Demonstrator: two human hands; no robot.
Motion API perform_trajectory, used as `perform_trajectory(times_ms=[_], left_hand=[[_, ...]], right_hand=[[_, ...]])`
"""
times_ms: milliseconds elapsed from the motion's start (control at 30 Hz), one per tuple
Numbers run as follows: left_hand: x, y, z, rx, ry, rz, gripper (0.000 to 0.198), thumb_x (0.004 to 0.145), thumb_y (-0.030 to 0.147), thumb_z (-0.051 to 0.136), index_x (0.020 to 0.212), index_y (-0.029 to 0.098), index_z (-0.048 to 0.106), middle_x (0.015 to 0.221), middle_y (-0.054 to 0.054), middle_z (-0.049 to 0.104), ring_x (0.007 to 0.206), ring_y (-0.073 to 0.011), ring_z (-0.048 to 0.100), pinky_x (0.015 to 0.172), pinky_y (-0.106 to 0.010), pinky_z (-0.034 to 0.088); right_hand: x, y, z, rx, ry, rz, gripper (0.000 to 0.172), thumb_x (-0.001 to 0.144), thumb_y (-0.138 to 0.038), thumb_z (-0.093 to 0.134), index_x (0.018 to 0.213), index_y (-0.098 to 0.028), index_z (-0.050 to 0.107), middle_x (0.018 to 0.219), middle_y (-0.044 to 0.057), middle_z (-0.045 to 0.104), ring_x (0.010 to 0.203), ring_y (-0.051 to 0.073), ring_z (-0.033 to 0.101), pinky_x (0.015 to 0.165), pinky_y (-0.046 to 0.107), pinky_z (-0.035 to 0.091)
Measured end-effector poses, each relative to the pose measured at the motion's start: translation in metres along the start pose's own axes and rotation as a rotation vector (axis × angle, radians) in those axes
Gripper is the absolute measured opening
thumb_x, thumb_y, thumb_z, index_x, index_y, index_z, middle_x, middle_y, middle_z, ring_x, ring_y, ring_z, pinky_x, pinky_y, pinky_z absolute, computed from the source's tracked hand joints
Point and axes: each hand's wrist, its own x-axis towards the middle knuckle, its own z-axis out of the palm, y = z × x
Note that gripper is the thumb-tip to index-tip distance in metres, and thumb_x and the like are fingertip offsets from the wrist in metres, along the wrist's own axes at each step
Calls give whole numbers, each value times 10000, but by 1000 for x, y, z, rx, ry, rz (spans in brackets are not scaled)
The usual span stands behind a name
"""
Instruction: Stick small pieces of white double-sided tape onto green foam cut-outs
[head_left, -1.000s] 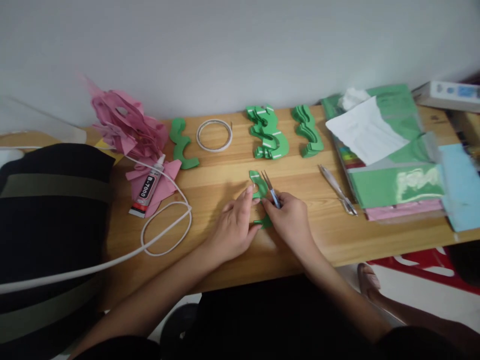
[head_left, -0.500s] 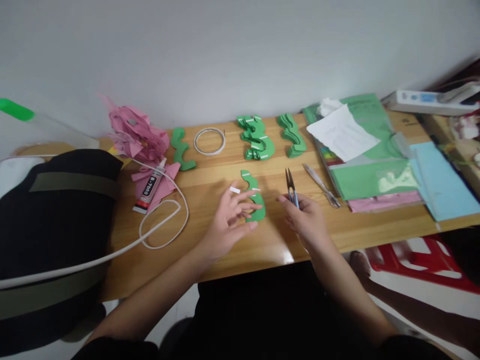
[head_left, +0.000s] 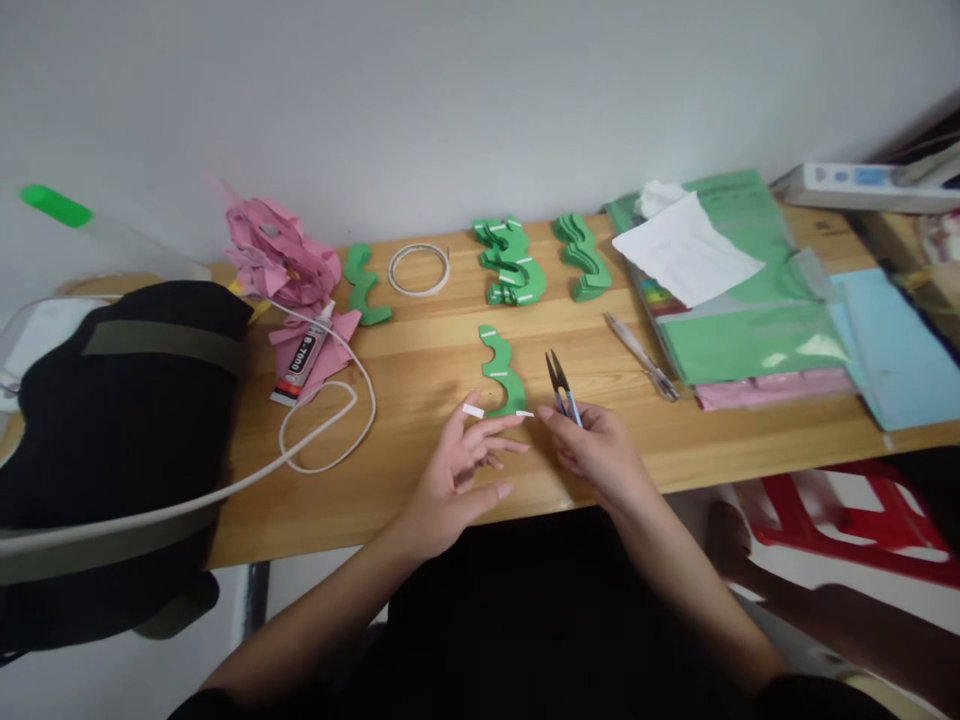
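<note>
My left hand point(head_left: 469, 460) is palm up above the table's front edge, fingers spread. One short white tape strip point(head_left: 473, 411) sticks to a fingertip, and another strip point(head_left: 525, 414) is at the tip of a longer finger. In my right hand point(head_left: 600, 450) I hold a pair of thread snips point(head_left: 562, 386) with dark blades and blue handles, pointing away from me. My right thumb and index finger are close to the second strip; whether they touch it I cannot tell. Just beyond my left fingers lies a wavy green cutout point(head_left: 498, 354) bearing white strips.
Behind are a tape roll point(head_left: 418, 270), two stacks of green cutouts point(head_left: 511, 262) point(head_left: 583, 257) and another cutout point(head_left: 362, 284). Left lie pink scraps point(head_left: 281, 250), a glue tube point(head_left: 304, 355), a white cable point(head_left: 255, 487) and a black bag point(head_left: 157, 410). A pen point(head_left: 641, 357) and green sheets point(head_left: 750, 350) lie right.
Both hands have come nearer to me and closer together, uncovering most of the green cutout. My right fingertips are now beside the strip on my left finger. The view has shifted slightly.
</note>
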Motion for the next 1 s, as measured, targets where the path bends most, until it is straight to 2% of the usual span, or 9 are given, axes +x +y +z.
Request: perform_trajectory(times_ms=[167,267,333,400,500,633,767,1000], left_hand=[[-5,-6,2,18,5,4,848,824,118,628,1496,344,162,1408,-120,530,1134,-221,612,880,-363,423],[-8,-6,5,122,-5,39,855,846,115,595,1504,360,108,1405,-117,535,1126,-219,619,890,-379,439],[-11,-7,7,273,31,59,848,870,107,553,1509,365,58,1387,-116,550,1113,-210,626,908,-396,450],[-15,-9,6,502,117,100,834,891,102,515,1514,352,20,1380,-123,554,1138,-215,614,948,-427,445],[-18,-13,1,883,227,239,826,893,110,509,1522,301,9,1363,-144,570,1242,-265,547,1005,-496,406],[-20,-20,-8,1181,211,337,826,888,152,529,1524,215,6,1273,-153,641,1240,-310,549,976,-508,422],[-19,-20,-9,1282,156,355,813,886,207,537,1517,157,28,1263,-145,656,1230,-302,559,984,-475,424],[-18,-22,-9,1320,143,344,822,878,204,529,1517,130,19,1253,-140,662,1216,-292,570,997,-473,414]], right_hand=[[0,1,2,-3,-28,26,416,596,-499,759,565,-211,460,366,-125,305,323,23,200,343,206,86],[-1,1,3,-33,-6,1,396,575,-489,767,570,-204,491,365,-128,295,330,26,201,349,211,84],[-1,2,1,-58,7,-11,369,571,-479,766,604,-194,534,379,-128,302,343,31,206,357,213,93],[-1,4,-3,-93,35,-41,357,588,-481,755,618,-189,551,397,-125,302,358,37,211,364,215,111],[0,8,-9,-185,102,-109,350,645,-487,722,603,-190,542,424,-106,320,379,49,243,381,221,152],[2,11,-6,-312,133,-183,342,690,-486,678,584,-191,541,443,-88,332,397,65,272,402,229,203],[4,12,7,-420,83,-250,303,726,-455,642,612,-180,586,464,-64,398,433,83,315,434,230,252],[10,15,18,-582,62,-304,254,752,-391,590,636,-167,624,549,-10,558,511,122,451,511,249,338]])
